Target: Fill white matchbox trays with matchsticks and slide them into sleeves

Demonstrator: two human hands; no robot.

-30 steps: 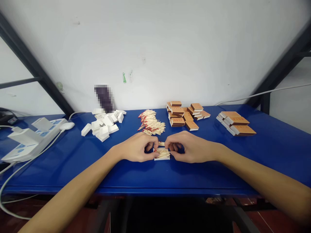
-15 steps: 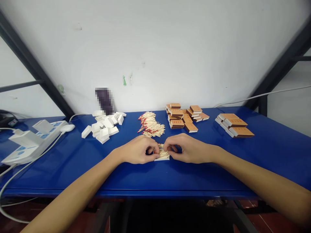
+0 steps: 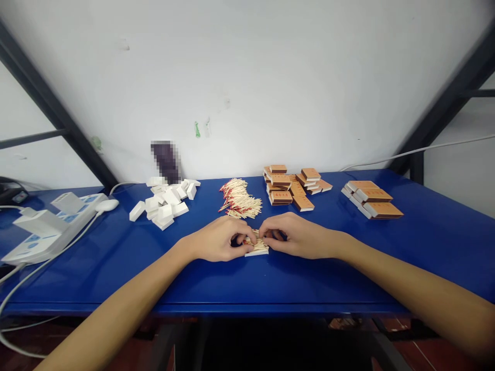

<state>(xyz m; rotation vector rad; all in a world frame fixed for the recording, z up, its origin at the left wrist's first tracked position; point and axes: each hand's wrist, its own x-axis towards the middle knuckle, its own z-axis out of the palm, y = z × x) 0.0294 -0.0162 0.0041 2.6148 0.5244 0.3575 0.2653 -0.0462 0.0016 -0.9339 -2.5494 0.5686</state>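
Observation:
A small white matchbox tray point(image 3: 257, 253) filled with matches point(image 3: 260, 246) rests on the blue table before me. My left hand point(image 3: 224, 238) is closed at the tray's left end, thumb and fingers curled against it. From the other side my right hand point(image 3: 292, 236) has its fingers bent onto the tray's right end and the matches. Fingertips partly hide the tray. Just behind the hands lies a loose heap of red-tipped matches point(image 3: 242, 201).
White empty-looking trays point(image 3: 166, 202) are piled at the left. Brown matchbox sleeves point(image 3: 281, 197) are heaped right of the matches, with stacked matchboxes point(image 3: 373, 198) farther right. A power strip point(image 3: 58, 226) with cables point(image 3: 50, 261) lies at the far left. A white wall point(image 3: 270, 87) stands behind.
My right-hand fingers have shifted slightly left, closer to the left fingers, over the matches. The tray stays in nearly the same place.

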